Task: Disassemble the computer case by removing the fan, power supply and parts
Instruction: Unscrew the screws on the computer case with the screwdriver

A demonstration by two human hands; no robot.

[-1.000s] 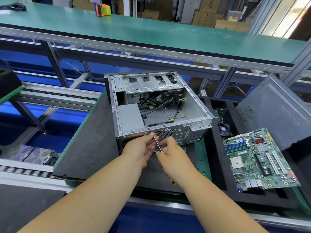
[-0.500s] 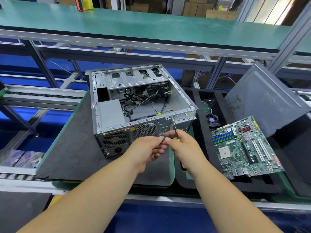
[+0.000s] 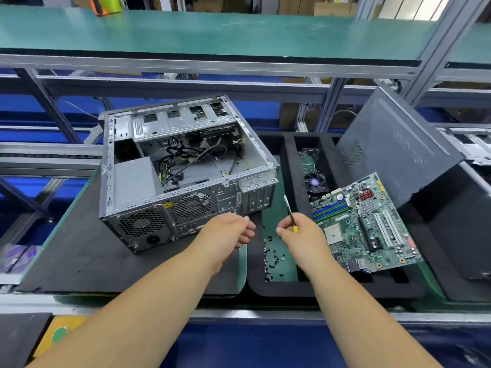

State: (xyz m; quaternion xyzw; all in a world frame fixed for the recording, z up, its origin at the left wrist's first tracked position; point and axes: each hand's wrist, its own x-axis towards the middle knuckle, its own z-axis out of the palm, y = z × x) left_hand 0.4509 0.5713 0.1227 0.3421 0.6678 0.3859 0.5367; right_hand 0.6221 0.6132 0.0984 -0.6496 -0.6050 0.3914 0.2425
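Partly hidden screwdriver (image 3: pixel 291 217), blurred screws (image 3: pixel 273 257)

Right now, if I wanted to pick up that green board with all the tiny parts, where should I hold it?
Hold the motherboard by its bare outer edges, probably from the near-right side. It lies tilted across the black foam tray, so that edge is raised and free; its top is crowded with slots and chips.

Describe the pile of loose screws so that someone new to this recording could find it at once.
Start at the open computer case on the dark mat. Right of it a black foam tray has a narrow green-floored slot. The loose screws lie scattered there, tiny and black, between the two hands.
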